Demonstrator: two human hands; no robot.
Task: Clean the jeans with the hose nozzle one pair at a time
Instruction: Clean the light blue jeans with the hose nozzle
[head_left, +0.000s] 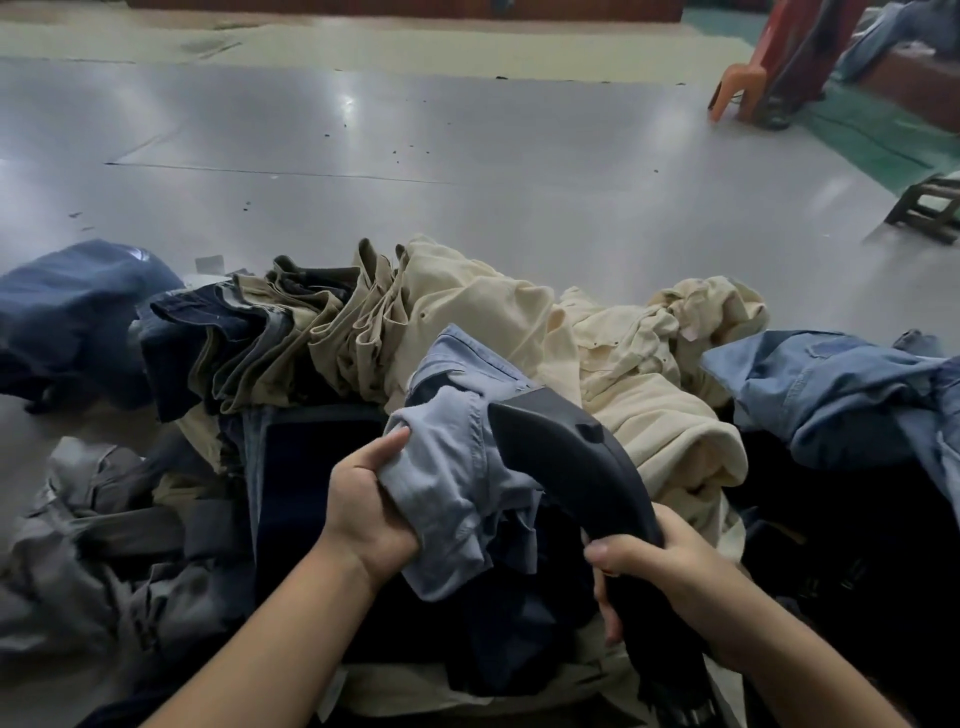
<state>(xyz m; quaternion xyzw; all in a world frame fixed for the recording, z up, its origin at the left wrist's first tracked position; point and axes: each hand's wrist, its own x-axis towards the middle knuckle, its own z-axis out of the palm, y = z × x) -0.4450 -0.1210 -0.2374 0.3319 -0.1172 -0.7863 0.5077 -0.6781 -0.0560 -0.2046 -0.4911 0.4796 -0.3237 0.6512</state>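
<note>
A: Entry. Landmark: the hose nozzle (566, 462), dark, curved, mouth aimed away from the person. Right hand (670, 577) wrapped round its lower neck, presumably to steer.

B: And the left hand (371, 514)?

A: Fist closed on a bunch of the light blue jeans (457, 478), just left of the nozzle, cloth touching its head (likely held taut for the mouth).

B: The rest?

A: Cream trousers (519, 306) piled beyond the nozzle, untouched.

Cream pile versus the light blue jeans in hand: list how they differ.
The cream pile lies loose and untouched on the heap; the light blue jeans are bunched in the left hand. The nozzle, held by the right hand, meets the blue jeans only. Both are crumpled.
</note>
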